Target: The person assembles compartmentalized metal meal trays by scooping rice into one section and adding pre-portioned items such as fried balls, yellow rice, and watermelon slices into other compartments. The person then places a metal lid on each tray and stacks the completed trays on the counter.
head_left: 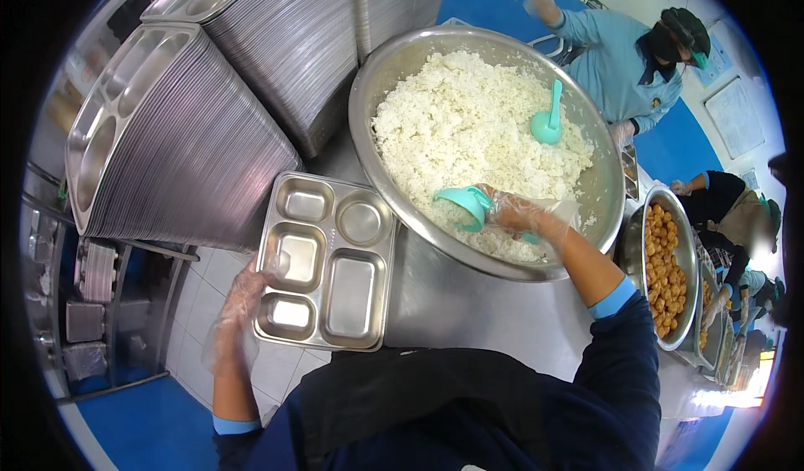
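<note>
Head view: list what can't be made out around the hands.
In the head view:
Some fingers of the left hand: hidden by the tray.
Part of the handle of the held scoop: covered by the right hand.
Floor of the bowl: buried under rice.

Left hand (240,299): fingers beneath tray (329,257) were hidden. Right hand (515,211) covered part of handle of green scoop (466,205). Rear tray stack (289,44) was cut off by top edge. Farthest worker (759,290) was too small to make out.

The head-worn fisheye looks down from near above the steel worktop (452,308).
</note>
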The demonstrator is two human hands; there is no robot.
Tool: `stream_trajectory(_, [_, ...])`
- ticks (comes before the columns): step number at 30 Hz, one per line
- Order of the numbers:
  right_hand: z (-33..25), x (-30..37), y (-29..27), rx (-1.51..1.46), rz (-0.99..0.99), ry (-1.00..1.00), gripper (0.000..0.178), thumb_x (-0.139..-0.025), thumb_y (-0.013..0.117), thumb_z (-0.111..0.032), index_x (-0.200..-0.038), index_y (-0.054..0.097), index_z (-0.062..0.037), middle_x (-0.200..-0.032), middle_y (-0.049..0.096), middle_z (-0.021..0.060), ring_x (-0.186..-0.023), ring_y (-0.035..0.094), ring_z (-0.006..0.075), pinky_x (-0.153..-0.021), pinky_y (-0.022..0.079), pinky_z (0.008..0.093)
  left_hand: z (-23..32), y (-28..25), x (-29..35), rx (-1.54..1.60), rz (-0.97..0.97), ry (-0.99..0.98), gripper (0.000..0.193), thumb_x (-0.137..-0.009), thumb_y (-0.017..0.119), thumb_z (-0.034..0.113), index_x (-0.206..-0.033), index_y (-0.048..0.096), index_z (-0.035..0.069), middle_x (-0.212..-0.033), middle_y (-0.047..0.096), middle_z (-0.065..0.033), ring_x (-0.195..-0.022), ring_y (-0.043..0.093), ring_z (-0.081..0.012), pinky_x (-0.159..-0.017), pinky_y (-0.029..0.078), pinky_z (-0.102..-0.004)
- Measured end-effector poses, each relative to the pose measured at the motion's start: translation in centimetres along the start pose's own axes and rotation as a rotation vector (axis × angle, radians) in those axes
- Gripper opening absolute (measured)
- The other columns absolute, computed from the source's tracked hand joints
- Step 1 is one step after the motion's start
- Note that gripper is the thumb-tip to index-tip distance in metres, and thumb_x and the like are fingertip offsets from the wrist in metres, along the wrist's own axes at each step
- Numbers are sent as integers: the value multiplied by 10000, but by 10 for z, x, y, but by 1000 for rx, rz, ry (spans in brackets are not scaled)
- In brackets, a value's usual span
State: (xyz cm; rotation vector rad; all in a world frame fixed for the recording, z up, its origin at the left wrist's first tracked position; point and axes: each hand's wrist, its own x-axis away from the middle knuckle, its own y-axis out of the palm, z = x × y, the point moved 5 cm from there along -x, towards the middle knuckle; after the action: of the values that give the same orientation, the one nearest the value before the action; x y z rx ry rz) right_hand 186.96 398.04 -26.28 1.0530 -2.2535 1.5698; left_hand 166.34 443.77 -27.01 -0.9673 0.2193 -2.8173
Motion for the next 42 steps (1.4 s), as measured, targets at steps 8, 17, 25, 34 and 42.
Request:
stream_trajectory(8, [-26, 23, -4, 140, 140, -206, 640, -984, 569, -191, -1576, 326, -181, -1189, 596, 188, -893, 614, 304, -899, 515, 373, -41, 17, 9, -12, 62, -49, 616, -829, 604, 206, -1421, 522, 56, -1156, 659, -107, -1010, 635, -210, -896, 535, -334])
stream_trajectory(17, [-12, 31, 9, 567, 286, -401, 497, -1059, 436, -201, -1548, 394, -123, -855, 620, 102, -731, 599, 260, -678, 504, 382, -80, 27, 12, -55, 69, 20, 509, -842, 609, 233, -1291, 600, -5, -1251, 632, -127, -1111, 634, -279, -950, 523, -361])
stream_trajectory(25, [21, 49, -19, 143, -167, 82, 472, -1027, 518, -384, -1361, 544, -52, -857, 670, 123, -773, 625, 175, -756, 523, 366, -86, 41, 25, 81, 33, 53, 675, -854, 674, 342, -1467, 496, 124, -1287, 605, -113, -1166, 576, -264, -945, 502, -417])
stream_trajectory(34, [-150, 87, -26, -160, 445, -652, 618, -948, 662, -315, -1472, 468, -51, -1115, 683, 166, -894, 661, 211, -796, 548, 346, -56, 27, 54, 223, -20, 103, 793, -856, 572, 171, -1597, 293, 141, -1310, 585, -137, -1189, 559, -218, -999, 476, -363])
stream_trajectory(42, [-247, 92, 38, 535, 587, -414, 641, -978, 503, -52, -1587, 311, -102, -975, 620, 189, -896, 624, 283, -820, 526, 369, -44, 5, 66, 242, -60, 107, 763, -861, 536, 130, -1584, 299, 67, -1305, 601, -138, -1183, 567, -228, -1024, 466, -346])
